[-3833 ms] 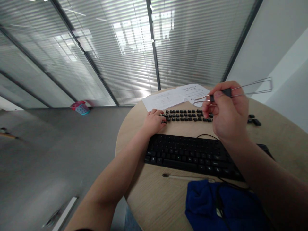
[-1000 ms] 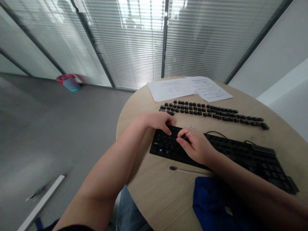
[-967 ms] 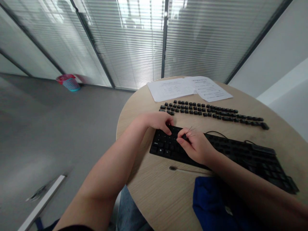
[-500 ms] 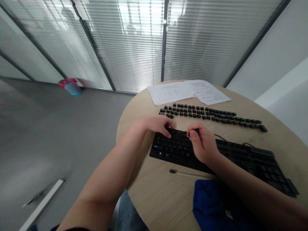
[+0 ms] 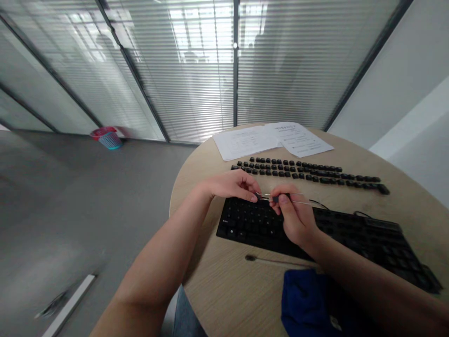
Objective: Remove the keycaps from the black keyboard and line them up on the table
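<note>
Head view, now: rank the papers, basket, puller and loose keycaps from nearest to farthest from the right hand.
1. Puller: in the right hand's grip.
2. Loose keycaps: just beyond the hand, in rows.
3. Papers: behind the keycaps.
4. Basket: far left, on the floor.

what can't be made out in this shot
All in the head view:
Keyboard, middle: behind the right hand and forearm
Small black piece at the wire tool: partly behind the left hand
Print on the papers: too small, blurred
Blue cloth, lower end: cut off by bottom edge
</note>
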A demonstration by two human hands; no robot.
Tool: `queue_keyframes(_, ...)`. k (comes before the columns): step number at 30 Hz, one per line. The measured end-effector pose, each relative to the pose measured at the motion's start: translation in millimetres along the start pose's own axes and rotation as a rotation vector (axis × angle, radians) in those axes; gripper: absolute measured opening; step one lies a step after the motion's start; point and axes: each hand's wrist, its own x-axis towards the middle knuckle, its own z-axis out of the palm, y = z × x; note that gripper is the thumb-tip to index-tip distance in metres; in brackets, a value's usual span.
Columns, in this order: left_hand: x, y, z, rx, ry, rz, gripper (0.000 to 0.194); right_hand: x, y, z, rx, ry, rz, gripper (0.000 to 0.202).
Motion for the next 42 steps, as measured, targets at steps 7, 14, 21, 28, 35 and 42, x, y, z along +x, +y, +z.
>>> queue_keyframes(7, -2.7, 2.3, -2.4, -0.021, -0.001, -0.034, 0.024, 0.0, -6.6, 0.1, 0.013, -0.045, -0.115, 0.017)
queue_keyframes(14, -6.0, -2.5, -11.5, -0.074, 0.207, -0.001, 0.024, 2.6, -10.6, 0.1, 0.001, 0.008, -0.243, 0.019)
queue_keyframes(21, -1.6, -10.3, -14.1, 0.118, 0.503, 0.018, 0.034, 7.2, -16.0, -0.1, -0.045, -0.022, -0.301, 0.017)
queue_keyframes(28, 11.9, -20.2, -7.4, 0.630, 0.712, -0.008, 0.031, 19.1, -24.3, -6.1, 0.102, 0.178, -0.217, 0.016)
queue_keyframes(35, 28.8, -23.4, -3.7, 0.843, 0.675, -0.063, 0.024, 65.9, -76.4, -39.2, 0.396, 0.566, -0.166, 0.009)
queue_keyframes(42, 41.7, -21.1, -1.1, 1.013, 0.538, -0.096, 0.020, 72.2, -80.6, -44.8, 0.340, 0.585, -0.169, 0.012)
